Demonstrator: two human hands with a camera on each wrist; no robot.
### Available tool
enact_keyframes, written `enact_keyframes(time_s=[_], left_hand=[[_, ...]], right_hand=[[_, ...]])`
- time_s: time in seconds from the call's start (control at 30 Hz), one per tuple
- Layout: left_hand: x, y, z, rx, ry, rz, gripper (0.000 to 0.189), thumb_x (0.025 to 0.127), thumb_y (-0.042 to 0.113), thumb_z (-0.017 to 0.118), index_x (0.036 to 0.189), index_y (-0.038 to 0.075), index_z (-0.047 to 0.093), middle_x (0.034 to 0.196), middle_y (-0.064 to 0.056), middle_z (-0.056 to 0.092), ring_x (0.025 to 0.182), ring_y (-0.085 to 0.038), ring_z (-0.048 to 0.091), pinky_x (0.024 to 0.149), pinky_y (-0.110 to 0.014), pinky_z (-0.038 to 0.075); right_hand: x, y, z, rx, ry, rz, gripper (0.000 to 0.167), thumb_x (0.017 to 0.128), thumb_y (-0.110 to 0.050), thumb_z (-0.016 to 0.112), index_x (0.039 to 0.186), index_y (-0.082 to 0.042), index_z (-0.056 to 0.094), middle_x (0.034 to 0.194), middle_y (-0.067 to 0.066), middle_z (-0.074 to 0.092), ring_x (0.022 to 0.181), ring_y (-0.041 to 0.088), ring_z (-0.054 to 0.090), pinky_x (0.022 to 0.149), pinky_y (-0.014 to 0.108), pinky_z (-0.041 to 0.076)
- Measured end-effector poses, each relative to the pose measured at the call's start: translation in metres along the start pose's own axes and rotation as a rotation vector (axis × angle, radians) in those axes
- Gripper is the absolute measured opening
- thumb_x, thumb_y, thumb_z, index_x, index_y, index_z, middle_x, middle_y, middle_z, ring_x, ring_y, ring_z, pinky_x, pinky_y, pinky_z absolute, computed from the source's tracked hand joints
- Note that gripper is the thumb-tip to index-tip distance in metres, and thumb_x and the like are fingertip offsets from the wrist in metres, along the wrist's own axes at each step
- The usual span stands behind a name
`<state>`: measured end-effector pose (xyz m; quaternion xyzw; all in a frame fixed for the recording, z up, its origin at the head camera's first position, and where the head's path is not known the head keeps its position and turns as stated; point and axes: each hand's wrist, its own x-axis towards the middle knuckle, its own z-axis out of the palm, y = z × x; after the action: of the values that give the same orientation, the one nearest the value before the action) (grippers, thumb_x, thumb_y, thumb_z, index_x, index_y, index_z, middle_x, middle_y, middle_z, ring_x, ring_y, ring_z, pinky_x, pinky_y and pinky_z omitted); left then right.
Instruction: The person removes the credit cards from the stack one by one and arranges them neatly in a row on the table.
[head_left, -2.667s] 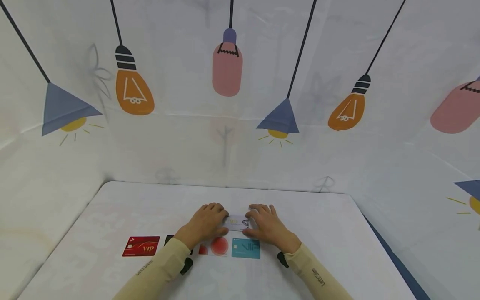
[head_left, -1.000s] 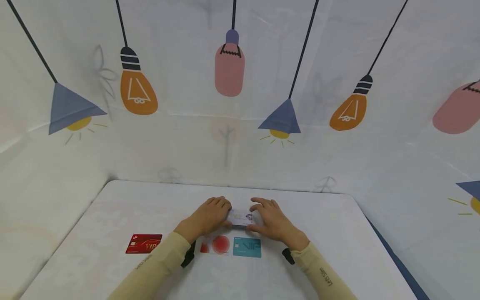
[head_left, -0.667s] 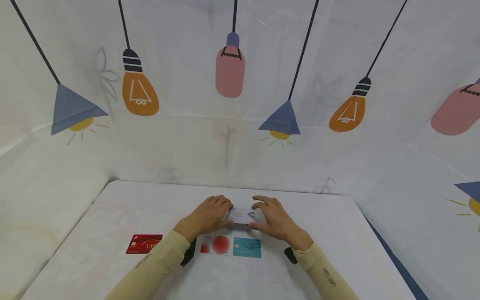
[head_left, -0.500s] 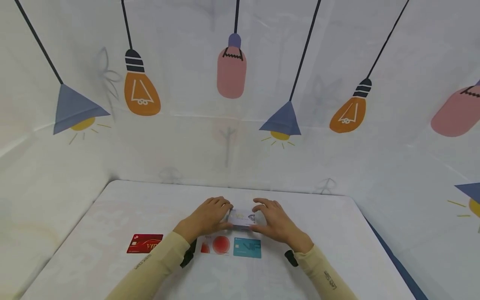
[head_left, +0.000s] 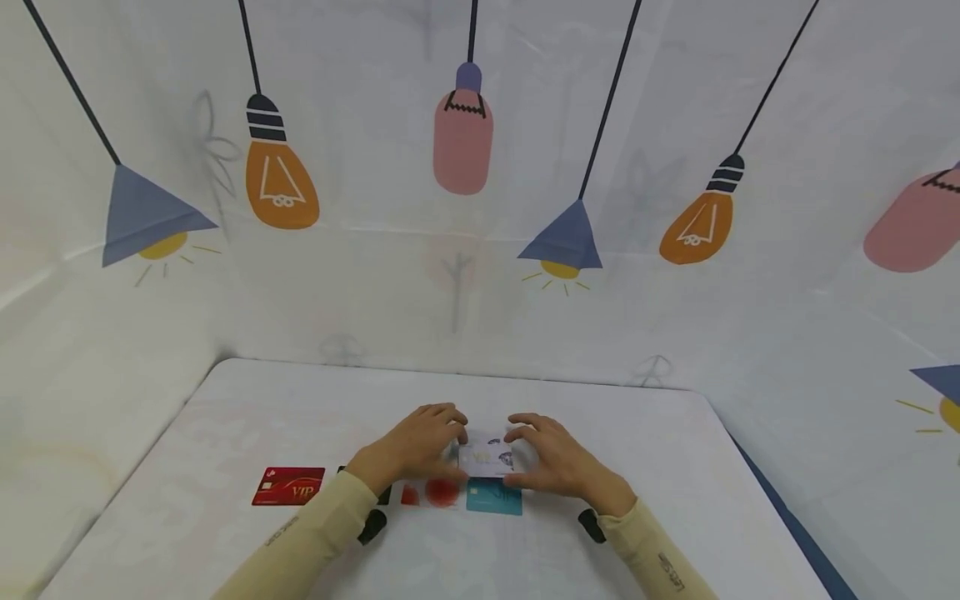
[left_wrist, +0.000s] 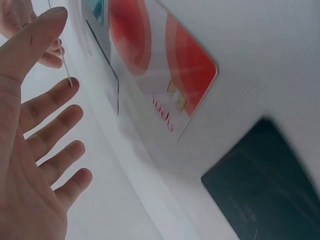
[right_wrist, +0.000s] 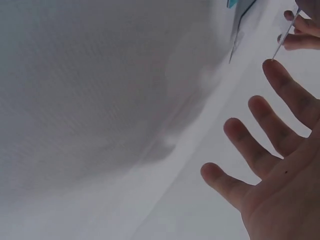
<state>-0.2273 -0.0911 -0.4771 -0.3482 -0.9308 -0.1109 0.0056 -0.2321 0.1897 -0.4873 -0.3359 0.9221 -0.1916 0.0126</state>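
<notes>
Between both hands a white bank card [head_left: 483, 458] is held a little off the table. In the head view my left hand [head_left: 416, 442] pinches its left side; the left wrist view shows the card edge-on [left_wrist: 65, 62] between thumb and index fingertip. My right hand [head_left: 564, 460] holds its right side by thumb and index finger, the other fingers spread. Just behind it shows part of a second printed card [head_left: 492, 441], mostly hidden. A teal VIP card [head_left: 495, 498] and a card with red circles [head_left: 442, 493] lie nearer, partly covered.
A red VIP card [head_left: 288, 486] lies at left on the white table [head_left: 637, 425]. A dark card [left_wrist: 262, 185] lies by my left forearm, mostly covered in the head view. A white sheet [head_left: 465, 317] printed with lamps hangs behind the table.
Both hands have come back towards me with the white card, which now covers the teal card's upper edge. The printed card behind it has come into sight.
</notes>
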Motion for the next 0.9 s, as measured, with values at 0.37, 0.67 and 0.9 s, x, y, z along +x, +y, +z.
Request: enact_keyframes(time_s=[0.37, 0.67, 0.9], left_hand=[[-0.001, 0.013, 0.003, 0.011, 0.006, 0.024, 0.051, 0.087, 0.060, 0.072, 0.118, 0.019, 0.070, 0.139, -0.002, 0.058, 0.135, -0.028, 0.046, 0.117, -0.049, 0.034], [-0.002, 0.021, 0.014, 0.029, 0.034, 0.027, 0.052, 0.087, 0.060, 0.071, 0.119, 0.019, 0.069, 0.136, 0.000, 0.059, 0.135, -0.025, 0.048, 0.116, -0.046, 0.036], [-0.002, 0.029, 0.018, 0.029, 0.047, 0.051, 0.054, 0.089, 0.062, 0.068, 0.122, 0.019, 0.068, 0.136, 0.002, 0.059, 0.132, -0.022, 0.050, 0.114, -0.044, 0.038]], right_hand=[[-0.014, 0.003, 0.000, -0.032, 0.011, -0.058, 0.048, 0.084, -0.054, 0.078, 0.120, -0.024, 0.067, 0.148, 0.007, 0.051, 0.135, 0.033, 0.046, 0.111, 0.056, 0.038], [-0.028, 0.004, 0.000, -0.034, 0.026, -0.056, 0.050, 0.084, -0.053, 0.079, 0.122, -0.022, 0.066, 0.148, 0.008, 0.051, 0.136, 0.034, 0.045, 0.111, 0.056, 0.038], [-0.039, 0.009, -0.001, -0.051, 0.045, -0.048, 0.051, 0.084, -0.054, 0.079, 0.122, -0.022, 0.065, 0.147, 0.007, 0.051, 0.135, 0.034, 0.046, 0.110, 0.056, 0.039]])
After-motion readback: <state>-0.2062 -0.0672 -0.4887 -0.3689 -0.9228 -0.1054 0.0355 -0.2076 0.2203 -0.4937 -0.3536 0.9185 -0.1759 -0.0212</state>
